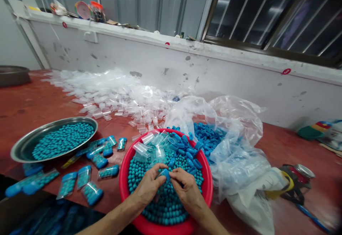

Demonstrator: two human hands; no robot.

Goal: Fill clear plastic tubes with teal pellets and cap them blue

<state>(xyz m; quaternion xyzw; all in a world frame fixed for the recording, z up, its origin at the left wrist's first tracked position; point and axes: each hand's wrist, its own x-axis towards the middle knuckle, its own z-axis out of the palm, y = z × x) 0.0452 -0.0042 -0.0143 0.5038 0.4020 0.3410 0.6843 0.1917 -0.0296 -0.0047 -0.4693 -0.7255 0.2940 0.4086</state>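
Over a red basin (123, 178) full of teal beads (167, 211), my left hand (149, 185) holds a small clear container with a blue cap (165, 174). The fingers of my right hand (185, 187) pinch the cap's right side. Clear empty tubes (141, 149) lie on the beads at the basin's back left, and loose blue caps (190, 154) at its back right. Filled, capped containers (66, 184) lie left of the basin on the red table (114, 128).
A metal tray (20, 149) of teal beads stands at the left. Many clear tubes (128, 92) are heaped along the wall. Right of the basin lie a plastic bag (237, 167), more blue caps (207, 135) and a red jar with a metal lid (304, 171).
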